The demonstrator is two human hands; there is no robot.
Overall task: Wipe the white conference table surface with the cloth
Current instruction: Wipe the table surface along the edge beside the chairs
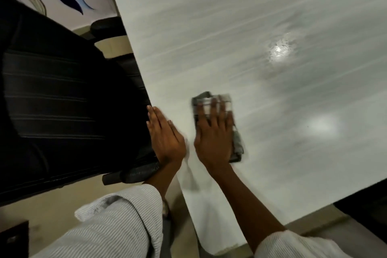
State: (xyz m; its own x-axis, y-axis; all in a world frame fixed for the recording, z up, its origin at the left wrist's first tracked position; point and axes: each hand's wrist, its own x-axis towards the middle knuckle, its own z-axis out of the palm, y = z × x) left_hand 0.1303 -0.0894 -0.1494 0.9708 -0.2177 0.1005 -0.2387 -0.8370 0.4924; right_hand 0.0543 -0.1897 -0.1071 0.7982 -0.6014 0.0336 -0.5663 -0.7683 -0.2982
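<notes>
Right hand (213, 132) flat, fingers spread, pressing checked cloth (211, 102) on white table (230, 27); left hand (165, 136) flat at table's edge — holds nothing, beside black chair (62, 100).

A white table (240, 27) carries a folded checked cloth (237, 142), pressed flat beneath a hand (213, 134).

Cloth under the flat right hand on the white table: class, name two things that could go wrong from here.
1. The cloth is held only by the flat right hand, so it may bunch or slip out.
2. The left hand rests at the table edge beside the black chair; it could slide off.
</notes>
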